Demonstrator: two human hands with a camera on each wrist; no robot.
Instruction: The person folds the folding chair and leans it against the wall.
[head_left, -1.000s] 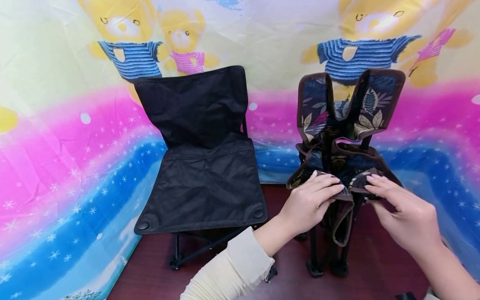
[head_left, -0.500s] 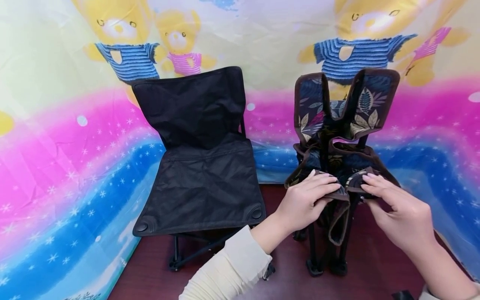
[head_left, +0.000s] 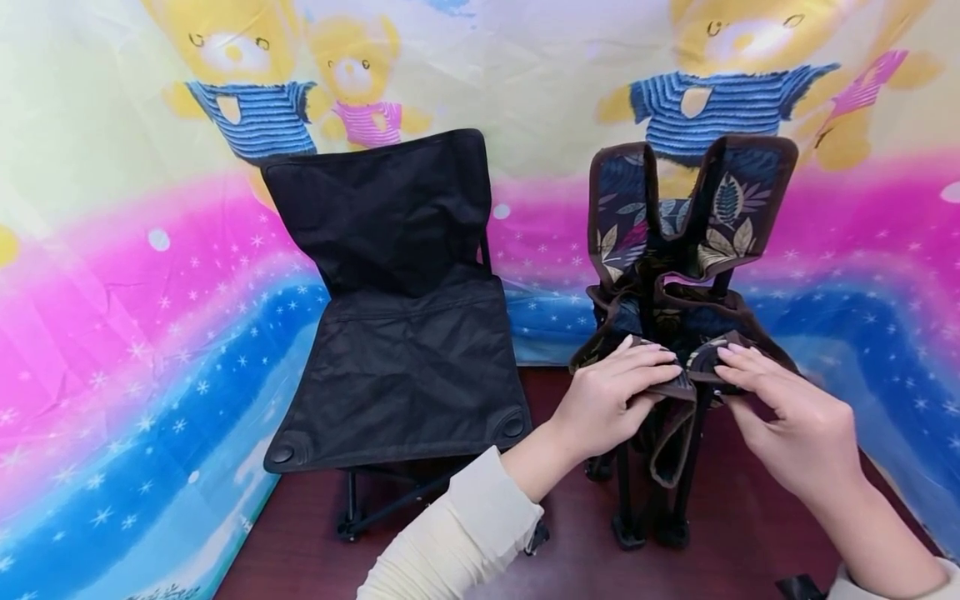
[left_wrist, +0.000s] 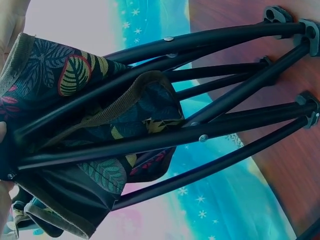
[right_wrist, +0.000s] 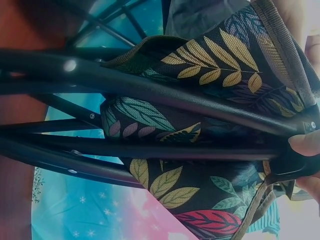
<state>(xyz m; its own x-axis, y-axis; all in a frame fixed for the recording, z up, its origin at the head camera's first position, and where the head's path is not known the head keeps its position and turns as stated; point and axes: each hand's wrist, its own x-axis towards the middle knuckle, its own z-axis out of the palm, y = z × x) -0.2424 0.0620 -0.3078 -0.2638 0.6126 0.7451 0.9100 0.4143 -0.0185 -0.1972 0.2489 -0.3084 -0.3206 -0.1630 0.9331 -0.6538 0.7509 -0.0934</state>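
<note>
A small folding chair with dark leaf-print fabric [head_left: 738, 204] stands half folded at the right in the head view, its seat bunched and its back bent into a V. My left hand [head_left: 607, 400] holds the left front seat corner, fingers over the top and thumb below. On the right front corner, my right hand [head_left: 798, 429] has the same kind of hold. The two corners are close together. Black leg tubes [left_wrist: 145, 145] run side by side under the seat in the left wrist view. In the right wrist view, fingertips [right_wrist: 305, 145] pinch a black corner joint at the tube ends.
An unfolded black folding chair [head_left: 420, 375] stands just to the left. Both chairs are on a dark red wooden surface [head_left: 300, 550]. Behind them hangs a cloth backdrop [head_left: 540, 192] with printed bears. A small black object [head_left: 798, 586] lies at the bottom right edge.
The head view has shifted slightly. Both hands keep their hold on the leaf-print folding chair, and its half-folded shape looks nearly the same. The black chair has not moved.
</note>
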